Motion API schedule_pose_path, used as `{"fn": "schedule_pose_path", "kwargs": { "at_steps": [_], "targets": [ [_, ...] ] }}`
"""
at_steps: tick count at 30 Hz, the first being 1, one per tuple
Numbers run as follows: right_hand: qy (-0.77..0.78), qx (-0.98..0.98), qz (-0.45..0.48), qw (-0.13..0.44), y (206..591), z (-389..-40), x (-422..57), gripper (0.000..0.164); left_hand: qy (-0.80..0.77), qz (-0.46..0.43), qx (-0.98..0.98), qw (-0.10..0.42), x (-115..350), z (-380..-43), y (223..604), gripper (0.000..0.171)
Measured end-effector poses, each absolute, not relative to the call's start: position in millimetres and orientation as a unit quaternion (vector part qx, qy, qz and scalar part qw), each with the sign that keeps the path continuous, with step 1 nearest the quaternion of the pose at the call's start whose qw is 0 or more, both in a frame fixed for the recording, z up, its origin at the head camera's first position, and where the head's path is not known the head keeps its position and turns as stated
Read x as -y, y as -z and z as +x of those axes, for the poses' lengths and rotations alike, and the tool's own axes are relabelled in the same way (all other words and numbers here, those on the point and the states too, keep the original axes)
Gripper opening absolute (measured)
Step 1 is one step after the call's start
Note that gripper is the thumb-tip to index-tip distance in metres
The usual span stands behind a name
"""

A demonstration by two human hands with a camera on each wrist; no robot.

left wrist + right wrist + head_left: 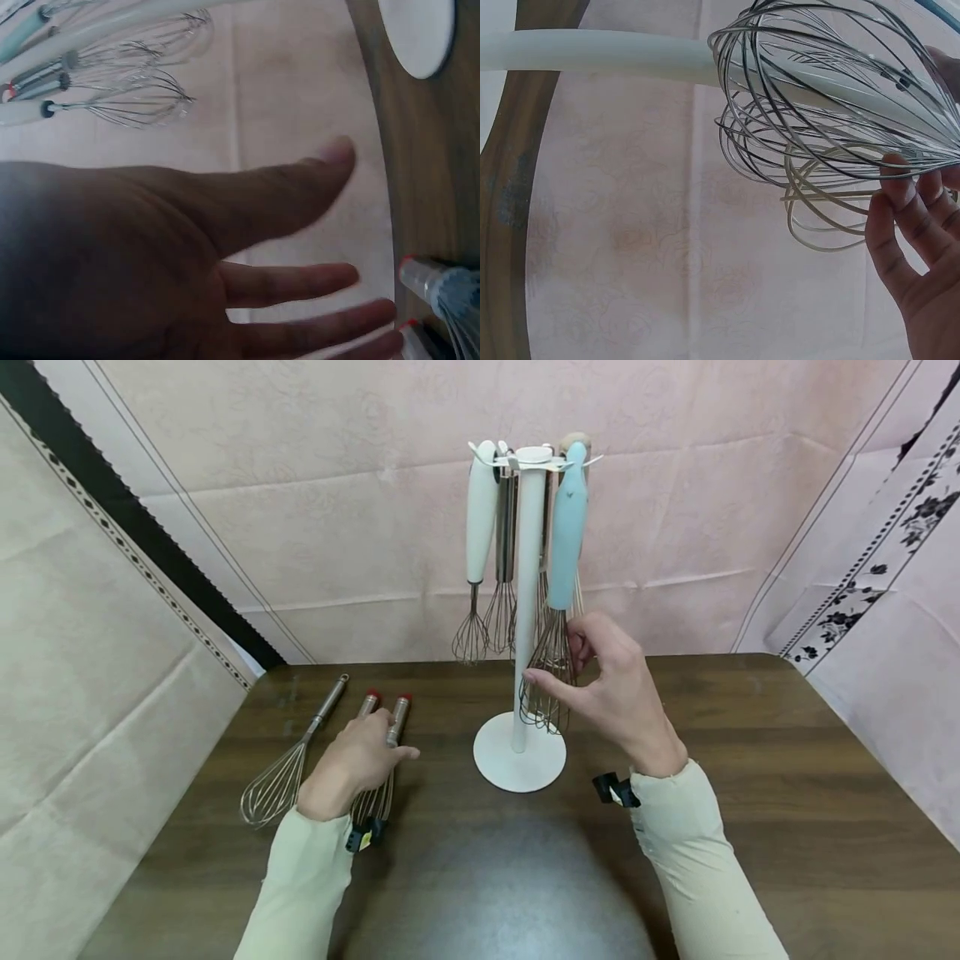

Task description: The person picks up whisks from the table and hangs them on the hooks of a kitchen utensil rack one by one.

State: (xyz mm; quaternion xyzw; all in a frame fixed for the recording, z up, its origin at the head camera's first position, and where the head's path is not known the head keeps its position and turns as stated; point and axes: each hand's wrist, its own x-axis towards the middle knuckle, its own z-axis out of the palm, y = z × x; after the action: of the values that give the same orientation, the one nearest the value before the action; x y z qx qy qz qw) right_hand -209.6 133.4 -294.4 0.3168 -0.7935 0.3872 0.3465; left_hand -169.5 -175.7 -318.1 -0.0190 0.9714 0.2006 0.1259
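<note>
Metal whisks [303, 742], all three unhung, lay by my spread left grip [358, 758]. My right grip [618, 689] clasped the already hung blue whisk [567, 539].

Here the left hand [352, 760] covers part of two red-tipped whisks [399, 717], the blue handle [568, 535] hides most of a beige handle [574, 437], both sleeves [303, 881] run off below, and the right wrist view's edge slices through the right hand [934, 270].

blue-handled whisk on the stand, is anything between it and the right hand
Nothing visible: the right hand is at the wire end of the blue-handled whisk, and the white pole stands beyond those wires.
</note>
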Motion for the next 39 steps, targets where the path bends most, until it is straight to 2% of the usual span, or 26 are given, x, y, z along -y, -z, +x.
{"fn": "schedule_pose_path", "kwargs": {
  "at_steps": [3, 7, 15, 22, 30, 35, 39],
  "targets": [
    [-0.384, 0.795, 0.317, 0.348, 293.2, -209.1, -133.6, 0.047, -0.176, -0.020, -0.974, 0.144, 177.9, -168.1, 318.7, 0.042],
    [-0.384, 0.795, 0.319, 0.344, 292.5, -208.7, -134.1, 0.049, -0.134, -0.022, -0.975, 0.174, 180.3, -167.3, 321.9, 0.038],
    [-0.386, 0.802, 0.314, 0.332, 292.7, -207.5, -134.0, 0.049, -0.105, -0.039, -0.976, 0.188, 182.0, -173.6, 334.4, 0.040],
    [-0.386, 0.802, 0.311, 0.333, 292.4, -207.6, -134.8, 0.048, -0.129, -0.038, -0.974, 0.184, 182.5, -175.3, 336.4, 0.058],
    [-0.392, 0.807, 0.304, 0.321, 290.4, -205.9, -135.1, 0.048, -0.156, -0.035, -0.967, 0.197, 183.3, -175.4, 335.4, 0.047],
    [-0.397, 0.807, 0.301, 0.317, 290.8, -206.1, -136.5, 0.047, -0.168, -0.028, -0.966, 0.197, 182.6, -175.6, 336.0, 0.049],
    [-0.402, 0.810, 0.291, 0.311, 290.8, -206.2, -138.4, 0.047, -0.183, -0.026, -0.965, 0.188, 183.8, -173.9, 334.1, 0.057]
  ]
}}
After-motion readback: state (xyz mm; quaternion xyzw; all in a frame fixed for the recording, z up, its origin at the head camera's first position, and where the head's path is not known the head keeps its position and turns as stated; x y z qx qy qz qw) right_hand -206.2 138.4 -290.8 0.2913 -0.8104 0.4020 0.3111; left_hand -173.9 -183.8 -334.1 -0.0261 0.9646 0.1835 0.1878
